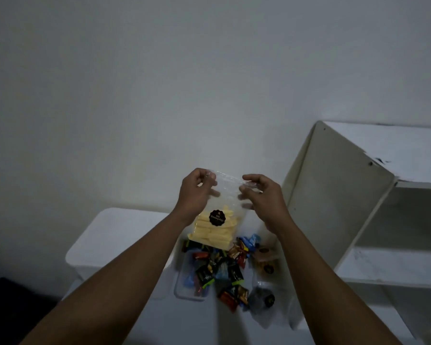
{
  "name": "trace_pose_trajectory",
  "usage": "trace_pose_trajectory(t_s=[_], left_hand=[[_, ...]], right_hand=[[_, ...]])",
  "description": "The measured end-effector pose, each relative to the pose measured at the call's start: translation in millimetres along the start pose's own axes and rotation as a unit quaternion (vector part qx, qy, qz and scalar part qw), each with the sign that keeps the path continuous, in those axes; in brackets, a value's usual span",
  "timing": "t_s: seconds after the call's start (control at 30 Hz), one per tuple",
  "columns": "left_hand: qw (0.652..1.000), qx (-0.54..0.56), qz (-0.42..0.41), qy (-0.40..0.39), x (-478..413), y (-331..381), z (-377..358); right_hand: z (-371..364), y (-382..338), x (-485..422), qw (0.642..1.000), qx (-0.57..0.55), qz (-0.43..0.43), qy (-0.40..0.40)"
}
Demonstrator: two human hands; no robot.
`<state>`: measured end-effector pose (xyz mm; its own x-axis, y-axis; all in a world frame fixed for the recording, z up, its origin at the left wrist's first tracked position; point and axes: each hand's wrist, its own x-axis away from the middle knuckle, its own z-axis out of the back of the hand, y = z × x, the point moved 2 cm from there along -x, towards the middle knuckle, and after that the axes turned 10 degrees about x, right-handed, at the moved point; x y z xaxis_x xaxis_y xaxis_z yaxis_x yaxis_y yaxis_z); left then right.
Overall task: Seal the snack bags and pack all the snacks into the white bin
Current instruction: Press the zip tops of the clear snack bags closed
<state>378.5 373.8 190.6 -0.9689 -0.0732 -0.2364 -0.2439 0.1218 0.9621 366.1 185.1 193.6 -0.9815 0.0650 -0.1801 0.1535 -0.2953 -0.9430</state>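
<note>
I hold a clear snack bag [215, 220] of pale yellow sticks with a round black label up in the air. My left hand [197, 192] pinches the bag's top left corner. My right hand [261, 197] pinches its top right corner. Below the bag lies a pile of small wrapped candies [224, 267], some in a clear tray [184, 292]. Two more clear bags with dark snacks and black labels [266, 267] [263, 300] lie to the right of the candies. A white bin [115, 240] stands at the left on the floor.
A white shelf unit [346, 195] with open compartments stands at the right. A plain white wall fills the background. A dark object [8, 300] sits at the lower left corner.
</note>
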Motion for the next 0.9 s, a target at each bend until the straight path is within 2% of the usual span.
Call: trace_pose_trajectory(t_s=[0.1, 0.17, 0.23, 0.43, 0.6, 0.77, 0.9], left_hand=[[1.000, -0.019, -0.013, 0.002, 1.6, 15.2, 9.5], [0.999, -0.043, -0.029, -0.003, 2.8, 22.8, 13.0], [0.997, -0.066, -0.040, -0.010, 4.5, 28.9, 13.5], [0.995, -0.078, -0.049, -0.037, 11.1, 33.2, 12.7], [0.998, -0.039, -0.043, -0.034, 14.2, 36.2, 19.3], [0.997, -0.051, -0.040, -0.030, 16.0, 33.4, 21.7], [0.999, -0.036, -0.015, -0.006, 13.5, 32.4, 29.9]], right_hand=[[-3.2, -20.1, -10.8, 0.990, 0.126, 0.059, -0.017], [-7.9, -35.6, -15.0, 0.967, 0.234, 0.091, -0.043], [-14.7, -51.5, -16.3, 0.948, 0.289, 0.119, -0.064], [-29.9, -76.0, -17.2, 0.926, 0.331, 0.145, -0.113], [-34.6, -68.4, -19.6, 0.903, 0.393, 0.146, -0.096], [-31.0, -66.0, -13.8, 0.918, 0.360, 0.139, -0.095], [-25.2, -59.7, -14.2, 0.912, 0.373, 0.127, -0.109]])
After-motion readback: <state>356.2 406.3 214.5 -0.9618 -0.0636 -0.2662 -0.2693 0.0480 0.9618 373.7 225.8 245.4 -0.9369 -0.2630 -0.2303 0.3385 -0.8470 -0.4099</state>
